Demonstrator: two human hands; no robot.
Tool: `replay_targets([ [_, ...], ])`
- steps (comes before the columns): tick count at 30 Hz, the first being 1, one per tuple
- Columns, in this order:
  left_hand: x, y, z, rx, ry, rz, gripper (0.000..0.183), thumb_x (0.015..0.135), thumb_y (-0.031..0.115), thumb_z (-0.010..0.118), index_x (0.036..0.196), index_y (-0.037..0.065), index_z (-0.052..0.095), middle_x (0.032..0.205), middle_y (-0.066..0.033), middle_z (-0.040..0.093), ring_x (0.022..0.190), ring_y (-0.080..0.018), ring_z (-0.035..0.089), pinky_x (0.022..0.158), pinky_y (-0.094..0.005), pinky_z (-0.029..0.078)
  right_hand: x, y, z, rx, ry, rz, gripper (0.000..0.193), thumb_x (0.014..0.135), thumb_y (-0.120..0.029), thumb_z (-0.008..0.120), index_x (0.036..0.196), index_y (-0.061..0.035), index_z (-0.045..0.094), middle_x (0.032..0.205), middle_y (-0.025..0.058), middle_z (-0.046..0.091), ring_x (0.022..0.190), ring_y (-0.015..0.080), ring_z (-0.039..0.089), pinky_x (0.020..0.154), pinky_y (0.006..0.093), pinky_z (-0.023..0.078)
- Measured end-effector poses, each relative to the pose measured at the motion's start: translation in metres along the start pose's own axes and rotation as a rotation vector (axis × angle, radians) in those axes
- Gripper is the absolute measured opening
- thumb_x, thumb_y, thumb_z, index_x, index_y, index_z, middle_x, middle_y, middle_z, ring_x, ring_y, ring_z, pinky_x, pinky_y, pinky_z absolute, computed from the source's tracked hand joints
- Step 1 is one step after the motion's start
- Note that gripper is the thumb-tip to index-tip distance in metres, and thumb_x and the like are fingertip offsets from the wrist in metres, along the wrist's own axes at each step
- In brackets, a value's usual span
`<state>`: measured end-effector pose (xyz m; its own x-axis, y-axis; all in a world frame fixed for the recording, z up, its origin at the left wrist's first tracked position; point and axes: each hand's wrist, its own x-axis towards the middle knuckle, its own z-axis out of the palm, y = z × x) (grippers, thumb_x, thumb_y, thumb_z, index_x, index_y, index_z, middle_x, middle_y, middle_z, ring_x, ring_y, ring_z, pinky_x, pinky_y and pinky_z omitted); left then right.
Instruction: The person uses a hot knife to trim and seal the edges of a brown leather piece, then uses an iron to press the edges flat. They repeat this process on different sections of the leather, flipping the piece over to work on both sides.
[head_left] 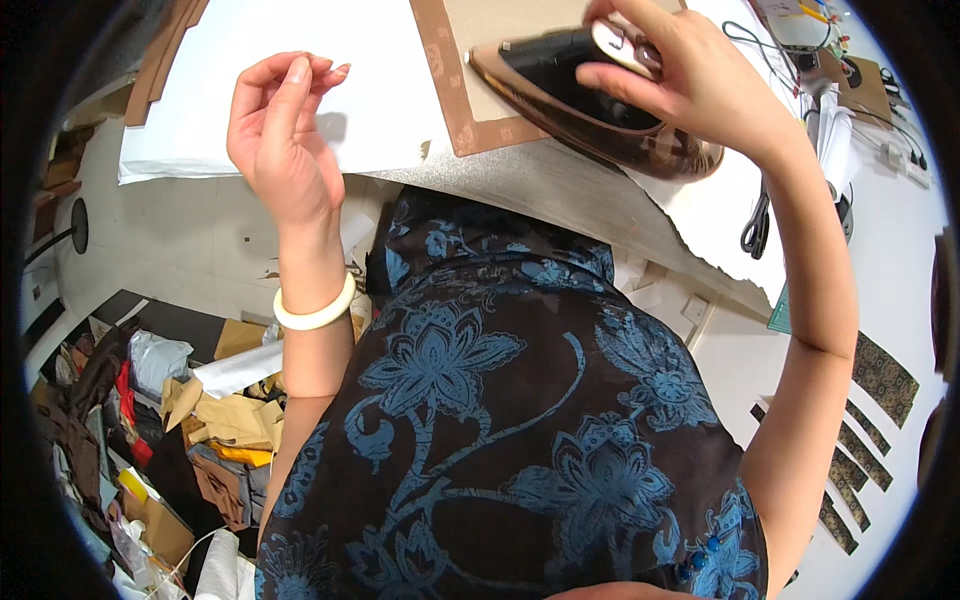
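Note:
My right hand (695, 80) is wrapped round the handle of a black and bronze clothes iron (555, 85). The iron's pointed end faces left, over a brown-bordered beige panel (437, 75) lying on the table. Its broad rear end reaches past the panel's near right corner, close to the table's front edge. To the left, my left hand (290, 130) is raised above a white sheet (385, 120). Its thumb and fingers come together in a loose pinch, with nothing visible in them. A cream bangle (315, 312) circles that wrist.
Brown strips (165, 65) lie at the table's far left. A silvery cover (520, 185) lines the front edge. Black cables (757, 225) hang at the right. Patterned dark strips (850, 465) lie at the lower right. Fabric scraps (235, 415) are heaped at the lower left.

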<state>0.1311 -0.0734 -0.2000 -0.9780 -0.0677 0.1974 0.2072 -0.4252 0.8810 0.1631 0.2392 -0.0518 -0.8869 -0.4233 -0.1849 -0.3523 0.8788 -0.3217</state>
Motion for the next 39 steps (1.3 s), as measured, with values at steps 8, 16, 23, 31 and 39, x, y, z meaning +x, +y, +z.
replay_targets([
  [8, 0.0, 0.002, -0.005, -0.036, 0.014, -0.005, 0.01, 0.104, 0.003, 0.063, 0.11, -0.003, 0.068, 0.099, -0.014, 0.073, 0.09, -0.0227, 0.073, 0.09, -0.0398, 0.062, -0.007, -0.016, 0.018, -0.062, -0.08, -0.321, 0.037, 0.086, -0.033, 0.086, 0.113, -0.0124, 0.071, 0.084, 0.0118, 0.072, 0.072, 0.0355, 0.071, 0.063, 0.0443, 0.054],
  [16, 0.002, 0.007, 0.006, -0.014, -0.034, 0.027, 0.01, 0.103, 0.004, 0.064, 0.109, -0.003, 0.068, 0.097, -0.0136, 0.074, 0.089, -0.0225, 0.073, 0.09, -0.0389, 0.061, 0.005, -0.03, 0.024, -0.106, -0.039, -0.264, 0.032, 0.091, -0.032, 0.083, 0.108, -0.0108, 0.066, 0.075, 0.0136, 0.07, 0.07, 0.0391, 0.07, 0.063, 0.046, 0.055],
  [23, 0.002, 0.004, 0.002, -0.02, 0.003, 0.008, 0.01, 0.103, 0.006, 0.065, 0.109, -0.002, 0.069, 0.096, -0.013, 0.075, 0.088, -0.0219, 0.074, 0.089, -0.0383, 0.061, -0.001, -0.046, 0.028, -0.048, -0.056, -0.147, 0.028, 0.093, -0.036, 0.078, 0.103, -0.0121, 0.066, 0.077, 0.0165, 0.073, 0.074, 0.0409, 0.073, 0.07, 0.0526, 0.059],
  [31, -0.002, 0.005, 0.0, -0.01, -0.03, 0.017, 0.01, 0.103, 0.005, 0.065, 0.109, -0.002, 0.069, 0.094, -0.0127, 0.075, 0.089, -0.0214, 0.074, 0.088, -0.0369, 0.06, -0.011, -0.013, 0.009, -0.081, 0.029, -0.033, 0.03, 0.093, -0.038, 0.08, 0.103, -0.0123, 0.068, 0.065, 0.0154, 0.067, 0.067, 0.0393, 0.071, 0.062, 0.0496, 0.055],
  [39, -0.002, 0.005, 0.003, -0.008, -0.046, 0.005, 0.011, 0.103, 0.006, 0.066, 0.109, -0.002, 0.07, 0.095, -0.0129, 0.076, 0.088, -0.0216, 0.074, 0.088, -0.0367, 0.06, 0.003, -0.039, 0.029, -0.078, 0.003, -0.222, 0.032, 0.094, -0.032, 0.08, 0.114, -0.0103, 0.068, 0.062, 0.0125, 0.065, 0.06, 0.0347, 0.069, 0.058, 0.044, 0.054],
])
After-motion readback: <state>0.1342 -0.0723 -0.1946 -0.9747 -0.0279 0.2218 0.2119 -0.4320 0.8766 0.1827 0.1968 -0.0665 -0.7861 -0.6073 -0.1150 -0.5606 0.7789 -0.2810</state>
